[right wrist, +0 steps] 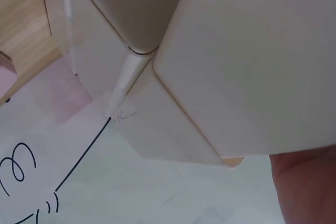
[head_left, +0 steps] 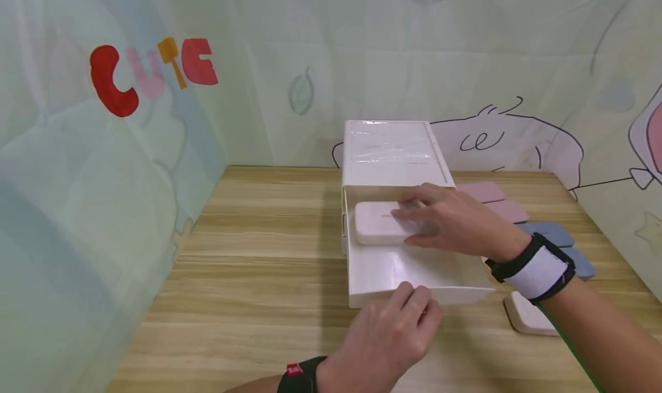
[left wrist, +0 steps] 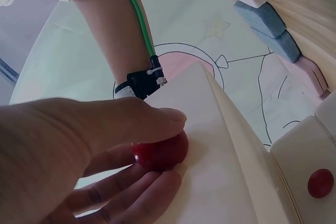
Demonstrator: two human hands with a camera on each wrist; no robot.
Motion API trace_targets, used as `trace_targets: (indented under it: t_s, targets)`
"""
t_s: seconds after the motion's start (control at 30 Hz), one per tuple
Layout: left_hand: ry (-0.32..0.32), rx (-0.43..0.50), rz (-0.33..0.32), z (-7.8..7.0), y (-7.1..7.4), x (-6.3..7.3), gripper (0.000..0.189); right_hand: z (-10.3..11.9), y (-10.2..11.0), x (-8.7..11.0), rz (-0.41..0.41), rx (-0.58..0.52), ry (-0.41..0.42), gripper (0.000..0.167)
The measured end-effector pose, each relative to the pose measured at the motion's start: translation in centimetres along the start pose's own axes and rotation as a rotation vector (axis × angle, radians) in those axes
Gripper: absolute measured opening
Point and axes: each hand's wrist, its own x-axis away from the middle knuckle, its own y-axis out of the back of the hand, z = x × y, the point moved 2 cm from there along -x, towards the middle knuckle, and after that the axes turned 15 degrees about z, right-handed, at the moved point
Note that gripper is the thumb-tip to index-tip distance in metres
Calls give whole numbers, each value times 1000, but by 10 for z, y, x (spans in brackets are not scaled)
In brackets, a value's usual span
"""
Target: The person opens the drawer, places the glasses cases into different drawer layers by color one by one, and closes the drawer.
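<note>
Your left hand [head_left: 388,330] is closed in around a red knob [left wrist: 168,153] on the front of the pulled-out drawer [head_left: 398,269], thumb above and fingertips below it in the left wrist view. Your right hand [head_left: 455,220] reaches into that drawer, its fingers over the right end of a white case [head_left: 374,226] and its thumb by the near long side; you have it only partly spread, and I cannot tell whether you grip the case or just rest on it. That case lies lengthwise across the drawer, near the white cabinet [head_left: 393,174], whose top carries wrinkled clear film [head_left: 380,143]. The right wrist view gives you mainly white surfaces, with the fingertips out of sight. On the wooden tabletop [head_left: 258,255] to your right, pink cases [head_left: 504,210] lie farthest back, then blue cases [head_left: 548,232], then another white case [head_left: 530,315] nearest you, partly behind your forearm. Behind everything hangs a printed cloth [head_left: 289,37] with colourful letters [head_left: 114,83] on your left
</note>
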Motion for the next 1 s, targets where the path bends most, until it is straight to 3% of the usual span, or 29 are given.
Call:
trace_targets:
  t_s: [0.2, 0.4, 0.8, 1.0]
  targets:
    - [14, -12, 0, 2, 1, 1, 37, -2, -2, -6, -67, -16, 7, 47]
    - [-7, 41, 43, 1, 3, 0, 40, -3, -3, -7, -106, -12, 20, 39]
    - [-9, 6, 29, 1, 2, -2, 38, -5, -4, -8, -143, 9, 55, 38]
    - [-3, 14, 28, 0, 2, -1, 38, -3, -4, -10, -138, 6, 23, 36]
